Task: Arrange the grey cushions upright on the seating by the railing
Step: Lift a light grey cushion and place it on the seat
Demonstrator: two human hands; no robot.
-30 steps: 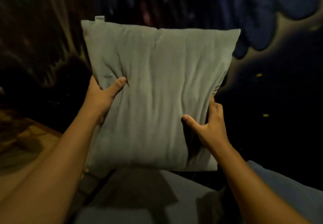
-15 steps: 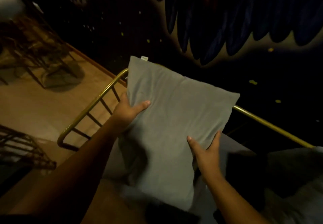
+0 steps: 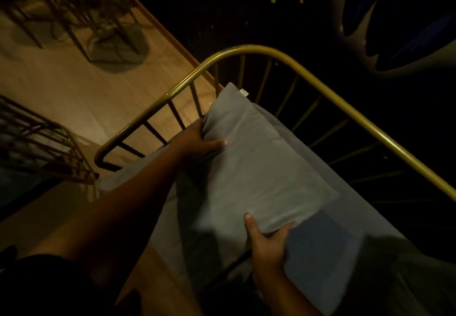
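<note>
I hold a grey cushion (image 3: 259, 170) with both hands over the grey seat pad (image 3: 328, 254) of the bench. My left hand (image 3: 202, 140) grips its upper left edge, thumb on the front face. My right hand (image 3: 266, 239) grips its lower right edge, thumb on top. The cushion leans back toward the curved brass railing (image 3: 303, 69), its top corner with a small white tag close to the spindles. Whether its back touches the rail is hidden.
Another grey cushion (image 3: 419, 276) lies in shadow at the bottom right of the seat. A wooden floor (image 3: 81, 86) lies to the left, with a wire-legged chair (image 3: 81, 7) at the top left and a rattan piece (image 3: 42, 145) at the left edge. A dark mural wall rises behind the railing.
The cushion has come down from chest height to the seat and now leans by the railing corner. My view has tipped downward. Both hands keep their grip.
</note>
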